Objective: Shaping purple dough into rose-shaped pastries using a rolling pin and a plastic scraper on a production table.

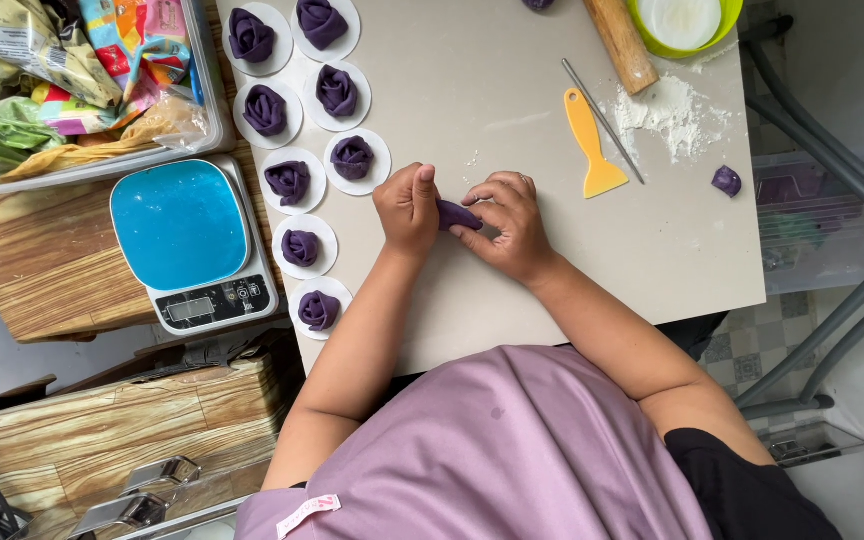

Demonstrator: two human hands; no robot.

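A roll of purple dough [457,214] lies low on the mat [512,90], pinched between both hands near the mat's front edge. The left hand [407,205] is curled shut on the roll's left end, thumb up, and the right hand [512,225] has its fingertips closed on the right end, so both grips are clamped on the same piece. The piece reads as only part rolled: it is a short tube, not yet the coiled flower shape of the others. To the left, nine finished dough roses [289,181] sit each on its own white paper round [304,262], set in two loose columns running up the mat's left side; that much looks done. One small lump of purple dough [726,181] waits near the mat's right edge, well apart from the hands, and a sliver of more purple shows at the top edge, so by my judgement little stock is left in view. Beside a dusting of flour [670,112] lie a yellow scraper [592,145], a thin metal rod [602,120] and a rolling pin [620,42], with a green bowl [727,25] at the top. Off the mat to the left stand a blue scale [187,235] and a clear bin [207,95] of packets.
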